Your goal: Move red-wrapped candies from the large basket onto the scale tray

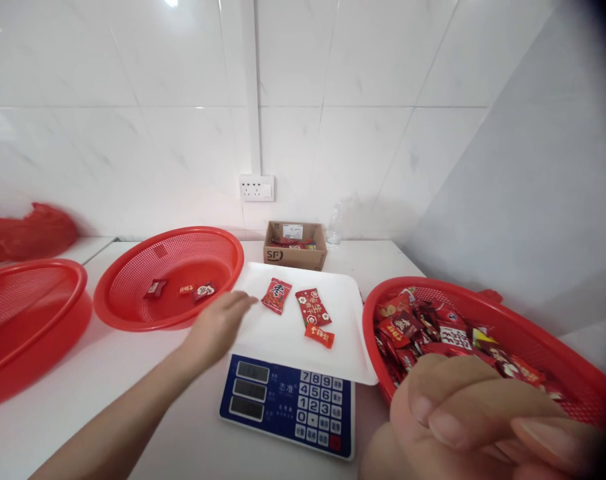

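Observation:
On the white pan [263,347] of a digital scale lie a red wrapped date snack [277,295], a larger red patterned packet [313,307] and a small orange-red packet [319,335]. My left hand [215,330] hovers at the pan's left edge, beside the date snack, with fingers stretched out and nothing visible in them. Close to the camera, my right hand [473,413] is closed, its fingers curled in front of a red basket [387,290] full of wrapped snacks [423,327]. Anything inside those curled fingers is hidden.
The scale's blue keypad panel [283,413] faces me. A red basket [223,243] with a few packets stands left, and another red basket [57,267] stands farther left. Behind the scale sits a cardboard box [295,259] of packets, near a wall socket [257,189].

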A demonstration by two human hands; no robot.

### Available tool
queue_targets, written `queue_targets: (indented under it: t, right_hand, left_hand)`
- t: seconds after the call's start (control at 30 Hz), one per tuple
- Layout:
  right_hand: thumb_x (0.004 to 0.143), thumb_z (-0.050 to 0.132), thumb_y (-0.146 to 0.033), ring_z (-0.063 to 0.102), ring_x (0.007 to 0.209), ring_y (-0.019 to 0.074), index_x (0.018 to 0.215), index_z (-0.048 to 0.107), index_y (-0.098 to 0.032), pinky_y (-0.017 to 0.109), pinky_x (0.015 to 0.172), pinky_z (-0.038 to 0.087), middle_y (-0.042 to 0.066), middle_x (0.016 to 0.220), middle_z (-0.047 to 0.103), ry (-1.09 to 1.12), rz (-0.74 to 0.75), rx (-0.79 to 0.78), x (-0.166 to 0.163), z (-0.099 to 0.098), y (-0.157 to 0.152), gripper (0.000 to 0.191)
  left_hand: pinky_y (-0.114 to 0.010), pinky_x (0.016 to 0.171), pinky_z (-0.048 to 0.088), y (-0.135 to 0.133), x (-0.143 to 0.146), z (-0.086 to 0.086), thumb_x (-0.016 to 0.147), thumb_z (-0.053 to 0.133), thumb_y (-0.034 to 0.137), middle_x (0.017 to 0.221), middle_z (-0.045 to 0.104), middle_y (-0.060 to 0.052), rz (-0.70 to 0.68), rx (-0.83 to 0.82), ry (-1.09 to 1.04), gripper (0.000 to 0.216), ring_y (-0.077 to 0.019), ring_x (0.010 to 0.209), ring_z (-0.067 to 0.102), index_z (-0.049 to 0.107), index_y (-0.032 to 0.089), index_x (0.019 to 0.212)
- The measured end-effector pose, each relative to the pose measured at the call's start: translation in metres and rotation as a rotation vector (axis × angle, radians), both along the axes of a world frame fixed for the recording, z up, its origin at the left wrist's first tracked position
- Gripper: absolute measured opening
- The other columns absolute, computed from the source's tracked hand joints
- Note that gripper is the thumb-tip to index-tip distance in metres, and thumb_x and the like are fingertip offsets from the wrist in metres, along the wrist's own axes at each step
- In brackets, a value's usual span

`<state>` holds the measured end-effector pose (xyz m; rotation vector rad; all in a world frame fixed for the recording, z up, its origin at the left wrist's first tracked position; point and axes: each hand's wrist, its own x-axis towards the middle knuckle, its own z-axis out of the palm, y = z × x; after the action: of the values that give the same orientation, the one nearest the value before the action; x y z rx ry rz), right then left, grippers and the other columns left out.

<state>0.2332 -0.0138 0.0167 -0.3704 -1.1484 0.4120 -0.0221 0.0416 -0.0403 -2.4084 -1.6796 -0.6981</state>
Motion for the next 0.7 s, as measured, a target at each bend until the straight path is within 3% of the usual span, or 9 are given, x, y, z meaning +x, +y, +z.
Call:
queue_targets:
  t: [0.1,0.2,0.3,0.4,0.53,0.7]
  right_hand:
    - [0.088,0.062,-0.026,0.048,0.051,0.0123,0.095,0.066,-0.018,0.031,0.042,0.037,-0.004,0.065,0.062,0.050,-0.013,0.058,-0.005,-0.001,0.005,0.011]
    - [0.089,0.062,-0.023,0.047,0.050,0.0124,0.093,0.066,-0.016,0.030,0.042,0.036,-0.003,0.065,0.064,0.053,-0.020,0.103,-0.007,0.001,0.010,0.009]
    - [0.089,0.061,-0.022,0.047,0.049,0.0117,0.093,0.065,-0.015,0.030,0.042,0.037,-0.003,0.065,0.064,0.058,-0.024,0.128,-0.007,0.003,0.012,0.008]
    - [0.088,0.062,-0.021,0.047,0.048,0.0114,0.092,0.065,-0.015,0.029,0.041,0.036,-0.003,0.065,0.064,0.049,-0.023,0.148,-0.007,0.006,0.012,0.008]
    - [0.089,0.061,-0.020,0.046,0.048,0.0114,0.094,0.065,-0.014,0.029,0.041,0.037,-0.003,0.066,0.065,0.059,-0.030,0.149,-0.007,0.007,0.013,0.009]
    - [0.090,0.060,-0.019,0.047,0.049,0.0111,0.095,0.065,-0.011,0.029,0.041,0.037,-0.002,0.066,0.065,0.043,-0.018,0.192,-0.005,0.006,0.015,0.011]
  left_hand:
    - [-0.046,0.070,0.055,0.022,-0.038,0.009,0.092,0.035,0.018,0.107,0.065,-0.020,0.187,0.033,-0.005,0.035,-0.0340,0.094,0.065,0.064,0.011,0.110]
    - [-0.052,0.075,0.052,0.036,-0.047,0.012,0.091,0.039,0.022,0.101,0.066,-0.021,0.195,0.040,0.001,0.032,-0.0360,0.094,0.063,0.065,0.010,0.106]
    - [-0.048,0.089,0.049,0.037,-0.022,0.011,0.092,0.044,0.025,0.108,0.066,-0.016,-0.001,0.024,0.005,0.027,-0.0299,0.102,0.061,0.065,0.014,0.106]
    - [-0.036,0.092,0.049,0.030,0.024,0.009,0.094,0.045,0.025,0.109,0.068,-0.009,-0.283,-0.029,0.026,0.025,-0.0214,0.104,0.060,0.064,0.018,0.109]
    - [-0.034,0.095,0.046,0.025,0.077,0.005,0.094,0.045,0.022,0.107,0.070,-0.008,-0.547,-0.067,0.082,0.025,-0.0208,0.103,0.059,0.064,0.016,0.109]
    - [-0.033,0.091,0.046,0.023,0.097,-0.006,0.089,0.050,0.013,0.101,0.070,-0.010,-0.691,-0.112,0.162,0.023,-0.0223,0.102,0.059,0.064,0.015,0.107]
